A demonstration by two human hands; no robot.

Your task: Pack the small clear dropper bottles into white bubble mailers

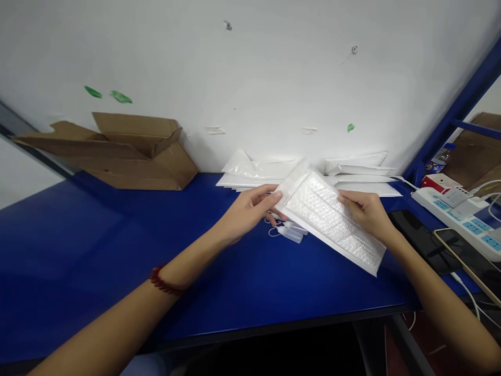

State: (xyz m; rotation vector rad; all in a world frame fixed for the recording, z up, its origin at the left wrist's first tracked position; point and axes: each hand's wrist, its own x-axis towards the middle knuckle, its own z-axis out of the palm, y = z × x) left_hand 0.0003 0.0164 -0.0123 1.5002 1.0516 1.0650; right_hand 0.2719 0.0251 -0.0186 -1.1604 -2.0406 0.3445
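A white padded bubble mailer (332, 216) is held up slantwise above the blue table, its quilted face towards me. My left hand (254, 206) pinches its upper left end, thumb in front and fingers behind. On its upper right edge, my right hand (364, 211) has closed, with the thumb on the front. Beneath the mailer lie small translucent white plastic pieces with thin loops (290, 233), partly covered by it. Behind my hands, white mailers are stacked against the wall, one pile on the left (262, 169) and another on the right (364, 177).
An open cardboard box (152, 167) stands at the back left. Along the right side are a white power strip (465, 222) with plugs, a black phone (420, 240) and a second phone (469, 256) with cables. The blue table (235, 292) ends at a near edge.
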